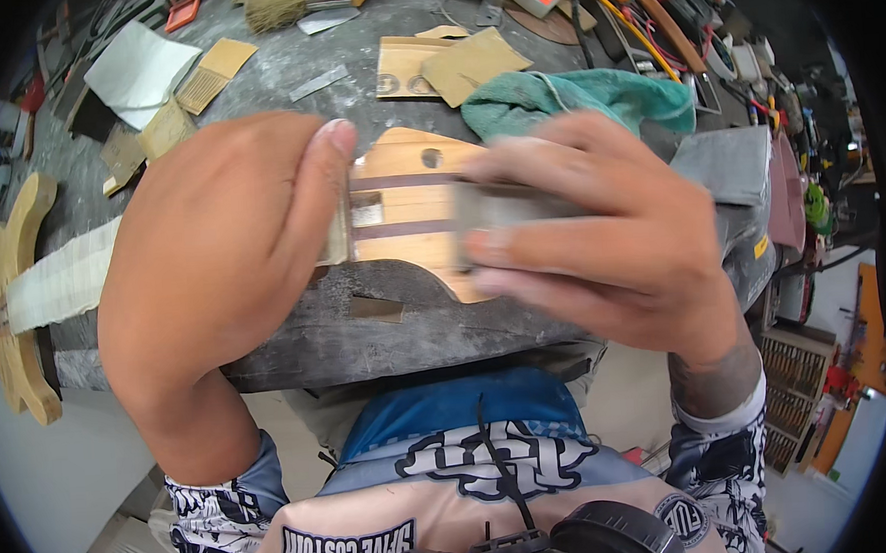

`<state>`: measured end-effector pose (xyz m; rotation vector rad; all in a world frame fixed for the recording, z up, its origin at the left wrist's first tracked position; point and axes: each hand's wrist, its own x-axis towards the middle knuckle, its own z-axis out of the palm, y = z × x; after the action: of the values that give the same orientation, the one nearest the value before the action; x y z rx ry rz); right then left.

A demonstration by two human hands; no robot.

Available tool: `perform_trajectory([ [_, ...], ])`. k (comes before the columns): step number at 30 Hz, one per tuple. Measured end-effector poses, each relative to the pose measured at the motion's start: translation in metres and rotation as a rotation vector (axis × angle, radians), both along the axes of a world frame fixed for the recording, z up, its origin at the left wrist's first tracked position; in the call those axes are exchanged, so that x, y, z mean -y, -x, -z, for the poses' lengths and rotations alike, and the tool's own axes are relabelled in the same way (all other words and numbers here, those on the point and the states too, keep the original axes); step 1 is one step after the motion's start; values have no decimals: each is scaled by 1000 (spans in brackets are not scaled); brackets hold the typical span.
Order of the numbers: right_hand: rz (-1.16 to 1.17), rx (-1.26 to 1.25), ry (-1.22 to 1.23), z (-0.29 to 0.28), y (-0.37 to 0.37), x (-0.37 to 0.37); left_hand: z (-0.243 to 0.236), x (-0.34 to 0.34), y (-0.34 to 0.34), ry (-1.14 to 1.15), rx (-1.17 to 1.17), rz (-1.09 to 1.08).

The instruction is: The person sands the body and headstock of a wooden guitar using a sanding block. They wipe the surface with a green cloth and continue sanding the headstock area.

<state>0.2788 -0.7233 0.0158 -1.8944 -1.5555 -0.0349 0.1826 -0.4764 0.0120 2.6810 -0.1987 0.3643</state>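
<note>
A wooden electric guitar lies across the bench, its pale headstock [394, 204] near the middle with two dark stripes, a round hole and a squarish slot. My left hand [216, 248] is closed over the neck just beside the headstock, thumb along the edge; its fingertips are hidden. Pale tape [67, 276] wraps the neck to the left, leading to the horned guitar body [8, 289]. On the right end of the headstock my right hand [611, 238] grips a grey sanding block [519, 204] from above. Hand and block are smeared by motion, and the block rests against the wood.
Behind the headstock lie a green cloth [579, 99] and tan sandpaper pieces [472, 65]. More sheets [142, 70] and a brush [279, 7] sit at the back left. Tools crowd the back right. A grey box-like block [726, 167] stands beyond my right hand.
</note>
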Motion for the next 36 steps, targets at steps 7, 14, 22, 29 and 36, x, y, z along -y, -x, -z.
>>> perform_trajectory([
  [7, 8, -52, -57, 5, 6, -4, -10, 1, 2, -50, -79, -3],
  [14, 104, -25, 31, 2, 5, 35, -13, 8, 1, -44, -158, -41],
  [22, 1, 48, -133, 10, -4, -39, -14, -1, 1, -62, -83, -84],
  [29, -11, 54, -10, -1, -9, -37, -8, -3, 2, -10, -33, -91],
  [36, -4, 3, 12, -6, -12, -41, -7, -1, 1, -7, -6, -73],
])
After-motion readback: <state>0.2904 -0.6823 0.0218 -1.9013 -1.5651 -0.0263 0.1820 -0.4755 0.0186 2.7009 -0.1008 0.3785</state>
